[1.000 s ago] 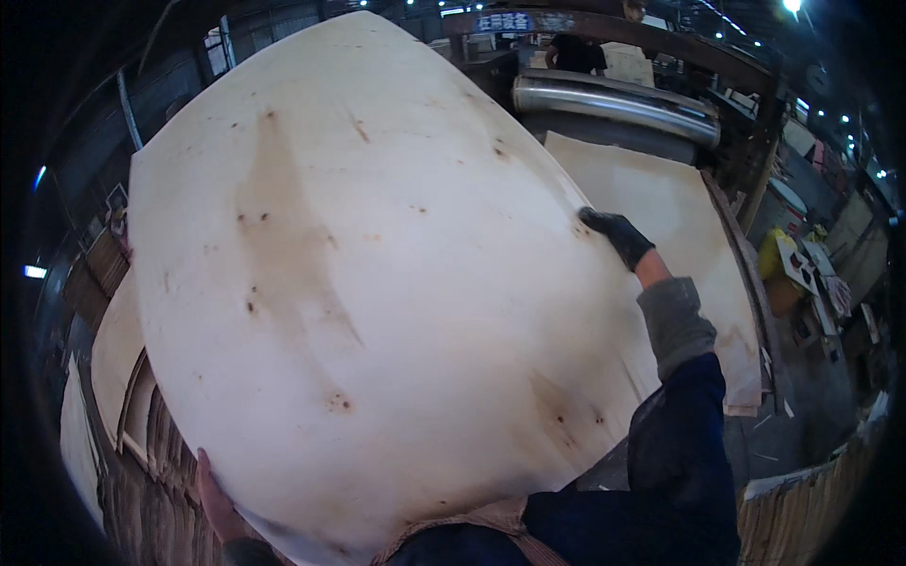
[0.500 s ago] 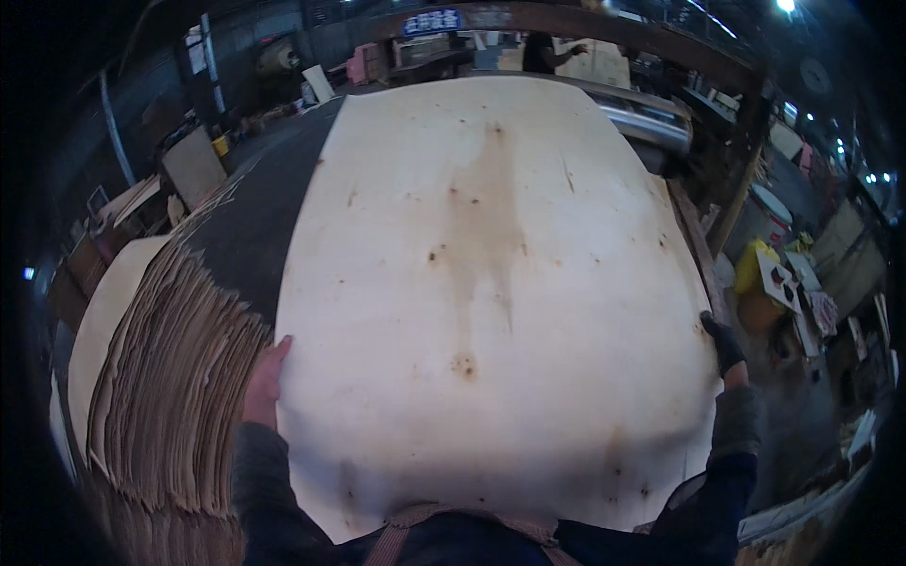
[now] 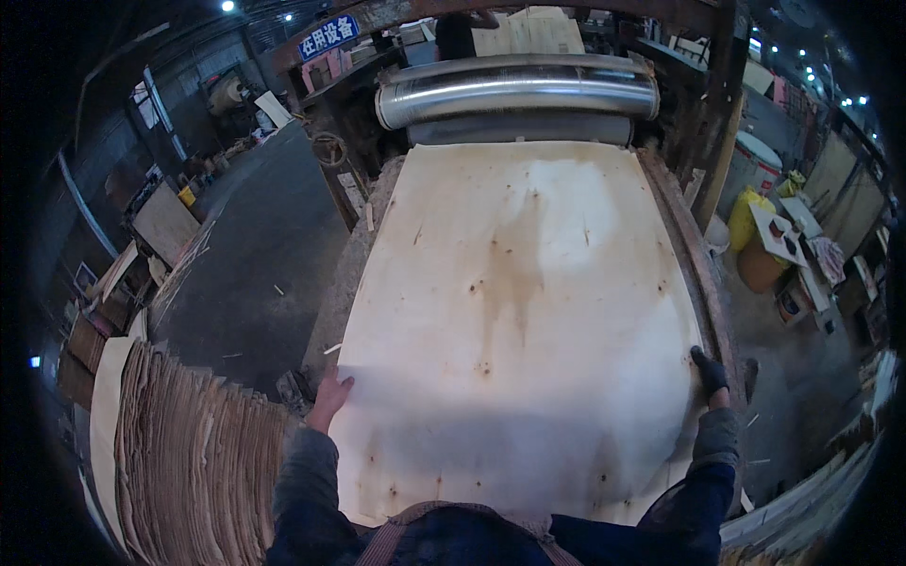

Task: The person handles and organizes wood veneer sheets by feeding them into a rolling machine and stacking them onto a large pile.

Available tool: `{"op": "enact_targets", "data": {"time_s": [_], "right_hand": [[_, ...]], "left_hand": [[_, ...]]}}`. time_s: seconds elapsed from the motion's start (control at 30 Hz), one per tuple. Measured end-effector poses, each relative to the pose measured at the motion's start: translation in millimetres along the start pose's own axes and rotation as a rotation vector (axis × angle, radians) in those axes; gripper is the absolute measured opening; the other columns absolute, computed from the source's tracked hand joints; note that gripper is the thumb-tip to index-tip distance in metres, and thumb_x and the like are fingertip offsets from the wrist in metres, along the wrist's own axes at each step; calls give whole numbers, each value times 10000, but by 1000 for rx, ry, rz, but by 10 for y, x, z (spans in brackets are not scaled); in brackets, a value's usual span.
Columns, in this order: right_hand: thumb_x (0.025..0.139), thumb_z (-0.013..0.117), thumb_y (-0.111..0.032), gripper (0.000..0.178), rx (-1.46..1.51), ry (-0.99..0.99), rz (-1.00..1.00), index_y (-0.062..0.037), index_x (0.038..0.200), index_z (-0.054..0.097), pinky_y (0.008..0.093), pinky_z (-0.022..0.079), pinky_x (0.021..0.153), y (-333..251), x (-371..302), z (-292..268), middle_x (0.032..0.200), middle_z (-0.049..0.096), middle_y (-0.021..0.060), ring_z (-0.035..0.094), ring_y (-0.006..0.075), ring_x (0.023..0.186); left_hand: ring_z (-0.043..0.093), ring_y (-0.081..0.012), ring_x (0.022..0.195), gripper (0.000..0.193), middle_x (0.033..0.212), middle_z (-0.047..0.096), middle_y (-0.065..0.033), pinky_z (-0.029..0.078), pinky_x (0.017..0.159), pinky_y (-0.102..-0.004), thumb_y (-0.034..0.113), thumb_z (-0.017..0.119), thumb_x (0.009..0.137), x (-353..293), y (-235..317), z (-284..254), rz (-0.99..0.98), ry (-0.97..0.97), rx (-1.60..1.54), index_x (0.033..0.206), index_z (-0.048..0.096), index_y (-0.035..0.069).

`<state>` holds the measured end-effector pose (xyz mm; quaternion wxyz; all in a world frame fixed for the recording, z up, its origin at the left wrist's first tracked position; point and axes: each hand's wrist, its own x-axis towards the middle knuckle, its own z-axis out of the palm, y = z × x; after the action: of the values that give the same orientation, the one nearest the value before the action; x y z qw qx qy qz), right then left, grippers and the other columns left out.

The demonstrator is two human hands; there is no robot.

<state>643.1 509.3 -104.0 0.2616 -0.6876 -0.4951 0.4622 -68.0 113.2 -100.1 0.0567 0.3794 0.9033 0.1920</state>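
Observation:
A large, pale wood veneer sheet with brown stains and small knots spreads out in front of me. Its far edge lies at the shiny metal roller of a machine. My left hand is bare and grips the sheet's left edge, thumb on top and fingers hidden beneath. On the opposite edge, my right hand wears a dark glove and holds the veneer the same way. The sheet's near end reaches my waist.
At my left stands a thick stack of veneer sheets with ragged edges. The machine's side rail runs along the sheet's right. A yellow bag and a small cluttered table stand farther right. Behind the roller is a person.
The veneer sheet has come down and lies flatter, its far edge now at the roller, which shows in full. Both hands have kept their hold. My view has shifted too.

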Motion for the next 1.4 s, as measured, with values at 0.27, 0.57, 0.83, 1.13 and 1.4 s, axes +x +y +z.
{"op": "enact_targets", "data": {"time_s": [0.27,0.57,0.83,1.13,1.4], "right_hand": [[720,636,-416,668,-188,435,-266,-5,1207,438,364,359,903,269,-16,-20,1179,482,214,453,323,1097],[853,482,-150,348,772,-416,-299,36,1143,437,408,478,783,-108,-2781,1464,991,575,162,578,269,885],[849,491,-265,252,551,-728,223,-17,874,531,335,453,623,227,-4584,2419,742,571,112,561,247,677],[855,494,-380,347,552,-652,316,-53,942,568,283,456,525,609,-4625,2479,722,595,62,545,183,573],[852,515,-248,248,299,-584,-265,-41,985,552,298,468,583,195,-4322,2383,775,581,57,547,176,650]], "left_hand": [[567,-370,881,455,955,592,-209,441,778,-402,170,558,755,-260,366,-215,-182,-44,-199,1173,449,27],[566,-195,903,409,1011,578,-138,460,767,-305,-69,464,748,-94,3,-532,-70,-277,-1136,1155,464,-25],[589,-249,873,459,1012,559,-177,495,759,-332,-107,403,727,-124,384,-1239,-121,-537,-1492,1183,393,-48],[595,-238,834,431,972,571,-175,508,720,-337,-68,427,745,-148,517,-1426,-105,-427,-1619,1175,409,-52],[565,-176,780,436,940,559,-102,473,617,-261,54,529,801,-316,158,-1287,-191,-317,-1248,1208,396,-28]]}}
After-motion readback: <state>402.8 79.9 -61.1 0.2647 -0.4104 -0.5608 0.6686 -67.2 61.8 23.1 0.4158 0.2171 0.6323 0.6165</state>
